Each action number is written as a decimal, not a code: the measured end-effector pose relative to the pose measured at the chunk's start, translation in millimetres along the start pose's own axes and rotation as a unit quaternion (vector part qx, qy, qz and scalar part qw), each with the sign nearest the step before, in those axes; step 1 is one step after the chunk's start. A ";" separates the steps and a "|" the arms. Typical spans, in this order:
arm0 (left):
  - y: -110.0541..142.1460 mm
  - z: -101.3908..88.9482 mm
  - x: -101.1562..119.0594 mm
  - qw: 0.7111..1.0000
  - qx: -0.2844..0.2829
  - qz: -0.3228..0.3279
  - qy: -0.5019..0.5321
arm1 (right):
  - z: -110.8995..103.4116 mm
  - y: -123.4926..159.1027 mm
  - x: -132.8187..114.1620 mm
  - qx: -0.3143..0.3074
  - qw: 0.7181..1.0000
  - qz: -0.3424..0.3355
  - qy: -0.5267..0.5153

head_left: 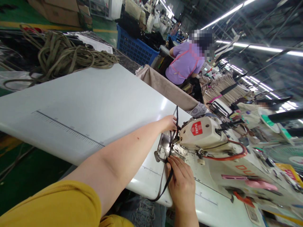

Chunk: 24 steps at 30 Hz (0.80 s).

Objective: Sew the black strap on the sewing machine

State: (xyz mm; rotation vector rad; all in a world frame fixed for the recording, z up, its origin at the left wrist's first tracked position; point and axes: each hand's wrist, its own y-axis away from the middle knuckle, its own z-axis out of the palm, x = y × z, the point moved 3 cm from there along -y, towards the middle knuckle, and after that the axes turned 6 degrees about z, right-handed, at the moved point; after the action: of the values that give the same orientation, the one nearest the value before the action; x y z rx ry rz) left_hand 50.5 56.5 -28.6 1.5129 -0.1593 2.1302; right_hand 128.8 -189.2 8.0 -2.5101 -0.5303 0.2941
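Note:
A cream sewing machine with a red label stands on the white table. A narrow black strap runs under its needle area, over the metal plate. My left hand reaches behind the needle with its fingers closed on the far end of the strap. My right hand lies in front of the machine, pinching the near part of the strap, which hangs off the table edge toward me.
A tangled heap of olive webbing lies at the table's far left. A person in a purple shirt sits beyond the table with their back to me. A blue crate and stacked beige pieces are nearby.

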 end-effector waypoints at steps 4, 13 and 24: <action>0.3 0.3 0.8 1.000 -0.007 0.007 -0.007 | 0.5 1.1 0.4 0.002 1.000 -0.001 0.000; -7.3 -0.3 -6.1 1.000 0.002 0.003 -0.022 | 0.8 -0.5 -0.3 0.000 1.000 0.002 -0.005; -10.9 -1.6 -8.1 1.000 0.001 -0.001 -0.029 | 0.5 1.1 -0.2 -0.005 1.000 0.005 -0.007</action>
State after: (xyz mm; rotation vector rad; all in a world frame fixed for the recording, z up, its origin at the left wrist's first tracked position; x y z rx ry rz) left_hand 56.2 63.7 -38.7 1.5770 -0.1765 2.0871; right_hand 128.8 -189.9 7.0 -2.5220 -0.5265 0.3128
